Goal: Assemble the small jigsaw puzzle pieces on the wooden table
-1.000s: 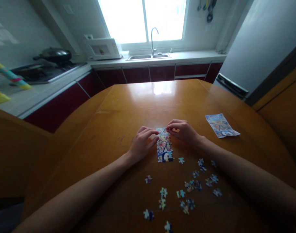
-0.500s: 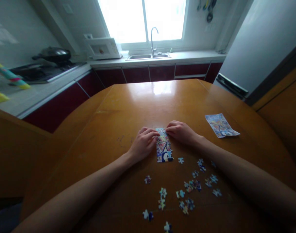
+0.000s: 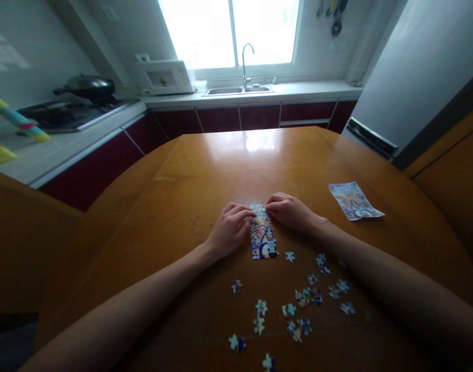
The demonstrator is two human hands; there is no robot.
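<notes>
A narrow assembled puzzle strip (image 3: 262, 238) lies on the wooden table (image 3: 205, 170) in front of me. My left hand (image 3: 229, 231) rests at the strip's left side. Its fingers are curled, with the tips pressed against the strip's upper left edge. My right hand (image 3: 291, 212) lies at the upper right, fingers bent and pinched down on the strip's top corner. Whether a single piece sits under those fingertips is hidden. Several loose puzzle pieces (image 3: 300, 298) are scattered on the table nearer to me, between my forearms.
A printed reference picture (image 3: 355, 200) lies at the table's right. Beyond the table run a counter with a sink and tap (image 3: 244, 85), a microwave (image 3: 165, 77) and a wok on the stove (image 3: 85, 87). A fridge (image 3: 407, 72) stands at the right.
My right hand has sunk a little and flattened onto the top of the strip. My left hand's fingertips stay against the left edge. The loose pieces have not moved.
</notes>
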